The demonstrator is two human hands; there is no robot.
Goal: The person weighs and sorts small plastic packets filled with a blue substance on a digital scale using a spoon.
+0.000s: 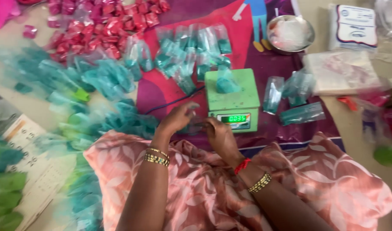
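Note:
My left hand (177, 119) and my right hand (219, 136) meet in front of a small green weighing scale (232, 99), both pinching a small clear packet (197, 126) between them. A teal-filled clear pouch (226, 83) lies on the scale's top plate, and its display is lit. Both wrists wear gold bangles; the right also has a red thread. My lap is covered by pink floral cloth (196, 179).
Heaps of teal packets (97, 77) lie to the left and behind the scale, red packets (106, 25) at the back. A steel bowl (290, 34), a white box (353, 26), loose clear pouches (296, 96) and paper sheets (25, 141) surround the spot.

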